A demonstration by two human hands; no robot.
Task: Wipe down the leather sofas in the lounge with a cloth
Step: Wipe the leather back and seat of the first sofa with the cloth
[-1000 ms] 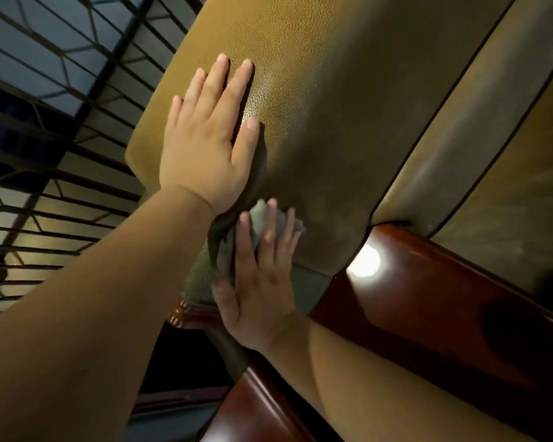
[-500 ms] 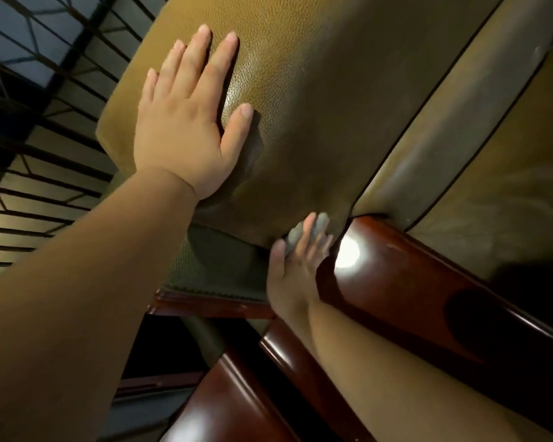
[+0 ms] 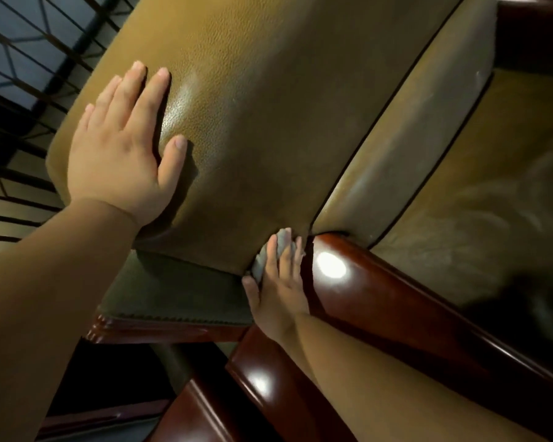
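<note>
Nearest the camera, the polished reddish-brown wooden armrest (image 3: 374,301) of the sofa runs up from the lower right, glossy enough to throw back two bright spots of light. It looks hard and slick, so a cloth should glide over it with little drag.

Just beyond, the right hand (image 3: 278,288) lies against the inner side of that armrest, fingers straight and close together, pressing the small grey cloth (image 3: 262,263) into the gap where the armrest meets the cushion. Only a crumpled edge of the cloth shows past the fingers. It appears thin, soft and light, easily bunched, so it probably needs a flat palm on top to keep it spread, or a pinch at a gathered fold to pull it out of the crevice.

Below the cushion's lower edge sits a darker olive upholstered panel (image 3: 173,298) edged with a studded trim.

Further up, the left hand (image 3: 122,151) rests flat and spread on the tan pebbled-leather back cushion (image 3: 268,106), holding nothing and seemingly steadying it. The two hands are well apart. The leather dents slightly under the palm, which suggests soft padding that gives under pressure; its grain looks mildly grippy, not slippery.

Farther right, a paler olive leather seat cushion (image 3: 403,148) with dark piping runs alongside, with smeary streaks on the surface beyond it.

At far left stands a dark metal window grille (image 3: 20,59).
</note>
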